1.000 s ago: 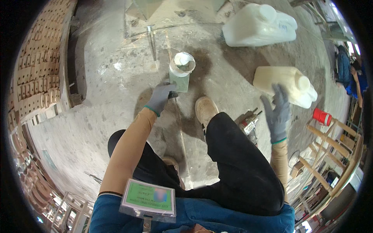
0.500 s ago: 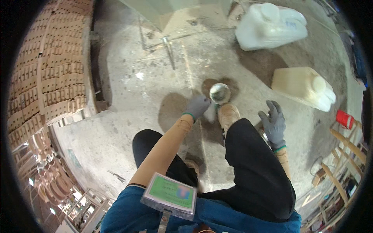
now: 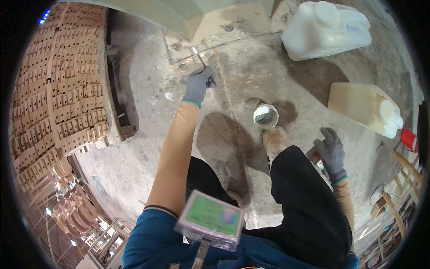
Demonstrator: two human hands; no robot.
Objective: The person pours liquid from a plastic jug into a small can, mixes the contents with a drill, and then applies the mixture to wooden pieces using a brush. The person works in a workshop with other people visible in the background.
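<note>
My left hand [image 3: 197,86], in a grey glove, reaches far out over the floor. Its fingers are closed round the dark handle of a thin tool with a shiny head [image 3: 194,50]; the exact kind is unclear. My right hand [image 3: 332,153], gloved too, hovers beside my right knee, fingers bent and apart, holding nothing. Under it shows a small object with a red and silvery surface [image 3: 319,164], partly hidden. A small open pot [image 3: 266,117] with grey and whitish contents stands in front of my right shoe [image 3: 276,140].
Two plastic jugs are at the right: a whitish jug [image 3: 304,38] farther off and a yellowish jug [image 3: 358,104] nearer. A red container [image 3: 408,140] is beyond them. Stacked wooden pieces [image 3: 80,85] fill the left side. A pale green structure [image 3: 174,18] stands ahead.
My left hand has moved from beside the pot, forward and left, and closed on the thin tool, whose handle now slants more. My right hand stays spread near my knee. The view has shifted slightly.
</note>
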